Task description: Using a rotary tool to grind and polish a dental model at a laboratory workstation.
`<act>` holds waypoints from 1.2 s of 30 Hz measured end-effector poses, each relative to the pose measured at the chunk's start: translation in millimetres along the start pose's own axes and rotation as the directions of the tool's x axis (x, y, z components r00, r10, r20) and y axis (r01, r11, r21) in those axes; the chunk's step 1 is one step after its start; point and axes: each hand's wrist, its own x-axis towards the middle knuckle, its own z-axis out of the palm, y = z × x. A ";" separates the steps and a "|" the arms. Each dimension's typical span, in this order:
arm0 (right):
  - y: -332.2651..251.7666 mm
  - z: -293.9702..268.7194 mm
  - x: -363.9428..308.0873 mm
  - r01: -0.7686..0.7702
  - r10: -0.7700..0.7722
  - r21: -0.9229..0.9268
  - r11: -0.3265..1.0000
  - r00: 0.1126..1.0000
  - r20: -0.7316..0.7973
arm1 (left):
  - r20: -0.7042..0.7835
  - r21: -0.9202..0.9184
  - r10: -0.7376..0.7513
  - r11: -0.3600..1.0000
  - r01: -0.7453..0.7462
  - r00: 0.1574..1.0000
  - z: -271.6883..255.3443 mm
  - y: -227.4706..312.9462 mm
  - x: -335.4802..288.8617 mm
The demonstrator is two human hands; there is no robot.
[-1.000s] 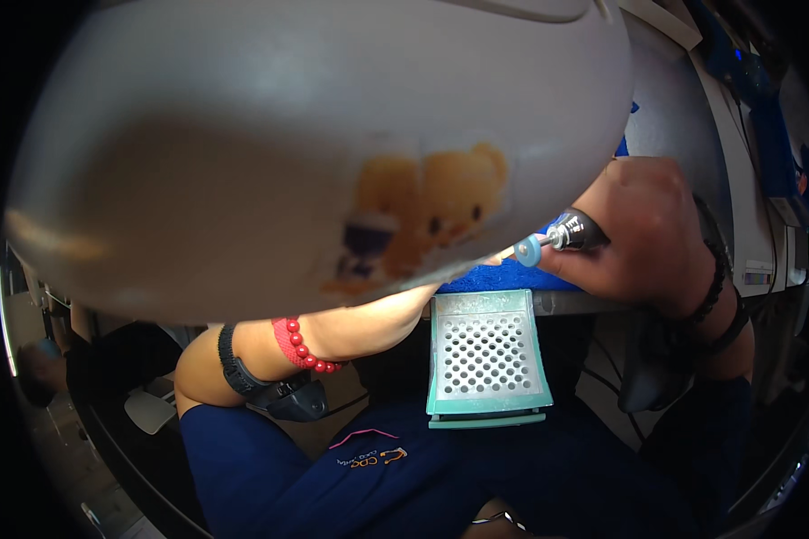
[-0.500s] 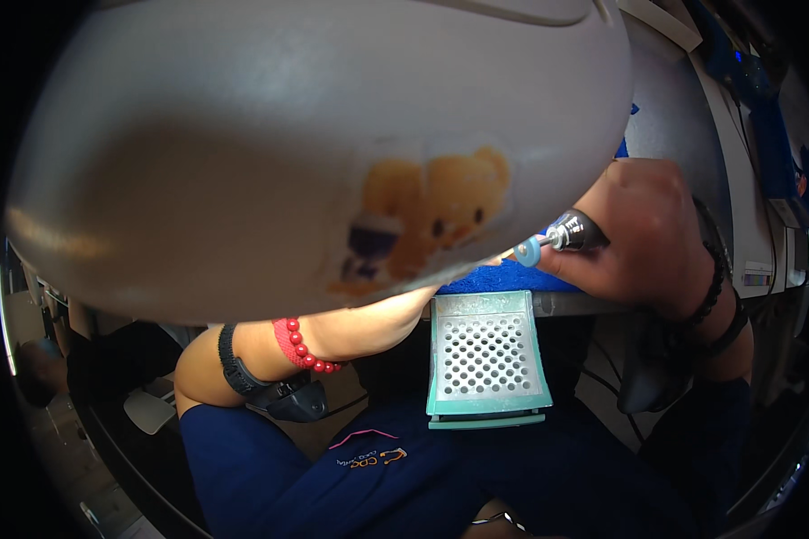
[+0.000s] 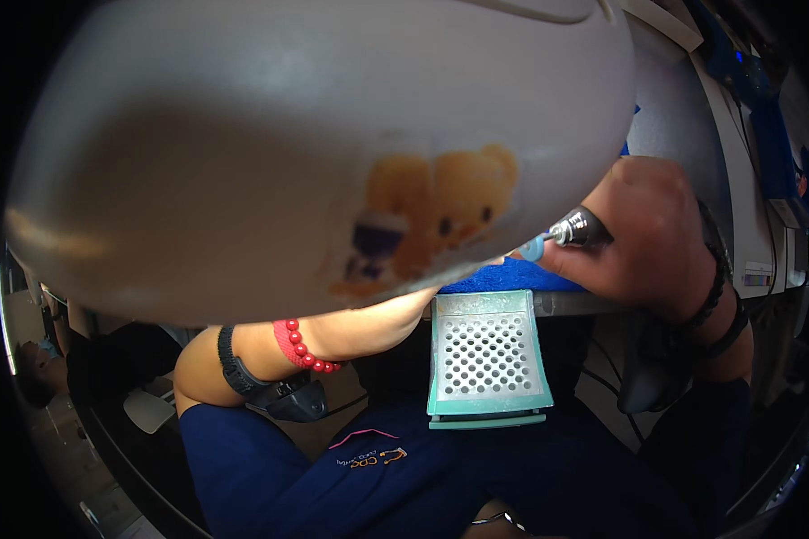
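My right hand (image 3: 643,234) is closed around a rotary handpiece (image 3: 582,227) with a black and silver nose. On its tip sits a small pale blue grinding wheel (image 3: 533,249), partly behind the rim of a large grey lamp hood (image 3: 198,207). My left hand (image 3: 395,319) reaches in under that hood; its fingers and anything they hold are almost wholly hidden. A sliver of fingertip shows beside the wheel. Below the hands, a green tray with a perforated white plate (image 3: 485,355) juts out from the bench edge toward me.
A bear sticker (image 3: 440,211) marks the hood, which covers much of the upper view. Blue cloth (image 3: 494,279) lies on the bench under the hands. Blue containers (image 3: 777,153) and cables stand at the far right. Another person (image 3: 54,359) is at the far left.
The handpiece and its wheel have shifted very slightly to the right and up with my right hand. My left forearm stays in place.
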 end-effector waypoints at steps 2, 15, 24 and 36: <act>-1.9 -1.2 0.7 -0.005 0.005 -0.009 1.000 1.000 0.009 | -0.001 0.002 0.002 1.000 -0.002 1.000 0.0 -1.6 -0.4; -1.5 0.0 0.0 -0.002 0.002 -0.014 1.000 1.000 -0.001 | -0.019 -0.057 -0.080 0.995 0.079 0.997 1.6 2.4 -4.6; 1.5 1.1 2.1 0.009 -0.009 -0.005 1.000 0.999 -0.053 | -0.038 -0.124 -0.103 0.987 0.098 0.994 3.4 4.4 -1.9; 2.0 2.2 3.0 0.044 -0.043 0.010 0.999 0.995 -0.092 | -0.031 -0.147 -0.110 0.984 0.104 0.993 2.0 0.4 -3.6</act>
